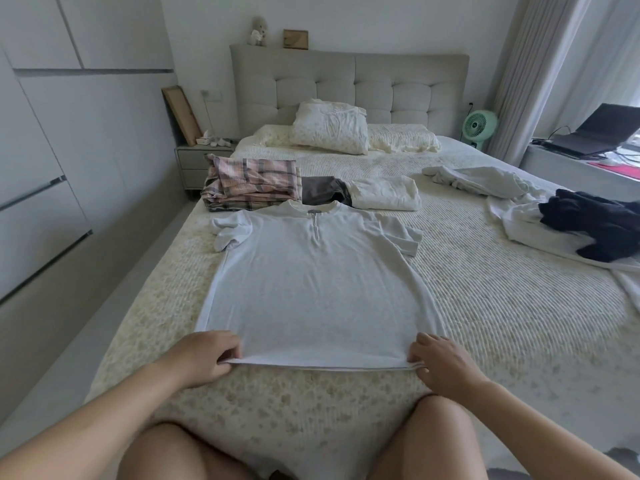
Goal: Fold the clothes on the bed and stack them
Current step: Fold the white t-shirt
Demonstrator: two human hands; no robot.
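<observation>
hands (320,355) pinching white T-shirt (318,282) hem, bed (502,306)

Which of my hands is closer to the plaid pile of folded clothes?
Left. The left hand pinches the t-shirt hem on the plaid pile's side; the right hand pinches the hem's opposite corner, farther away.

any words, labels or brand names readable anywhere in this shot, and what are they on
None can be read.
White t-shirt: a small grey tag inside the collar, too small and blurred to read.
Wooden frame on the headboard: a faint mark, no legible text.
Tissue box on the nightstand: no print can be made out.
Laptop at the right: dark screen, nothing legible.
</observation>
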